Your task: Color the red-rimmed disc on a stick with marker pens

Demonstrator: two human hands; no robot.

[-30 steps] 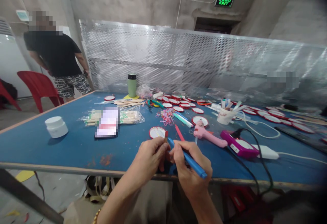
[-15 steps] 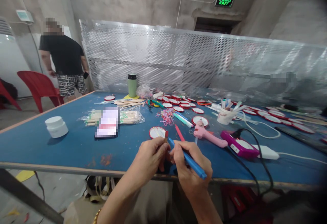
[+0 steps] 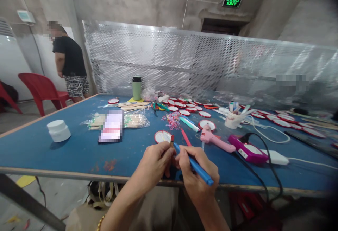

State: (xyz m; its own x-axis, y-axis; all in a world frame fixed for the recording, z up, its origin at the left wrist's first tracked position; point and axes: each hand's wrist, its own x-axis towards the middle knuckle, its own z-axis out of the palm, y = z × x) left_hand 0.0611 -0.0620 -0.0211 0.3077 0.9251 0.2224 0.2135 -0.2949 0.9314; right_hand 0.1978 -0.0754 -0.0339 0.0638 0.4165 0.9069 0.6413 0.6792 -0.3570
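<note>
Between the thumb and fingers of my left hand (image 3: 155, 159) is a small wooden piece with a red end (image 3: 172, 139); its lower part is hidden by the fingers. My right hand (image 3: 196, 185) grips a blue marker pen (image 3: 201, 173) like a writing tool, its front end close to the wooden piece. Whether the tip touches the piece, I cannot tell. Just beyond my hands lies a round white disc with a red rim (image 3: 161, 136). A red pen (image 3: 186, 138) and a pink glue gun (image 3: 216, 140) lie to its right.
A phone (image 3: 111, 127) rests on bagged wooden sticks (image 3: 136, 120), with a white jar (image 3: 58, 131) to the left. Farther back are a green tumbler (image 3: 136, 89), colourful bands (image 3: 173, 120), several red-rimmed discs and a cup of pens (image 3: 233, 119). Cables trail from a purple power strip (image 3: 248, 150).
My hands, the marker and the wooden piece hold nearly the same position. In the background at left, a person has turned and moved slightly right.
</note>
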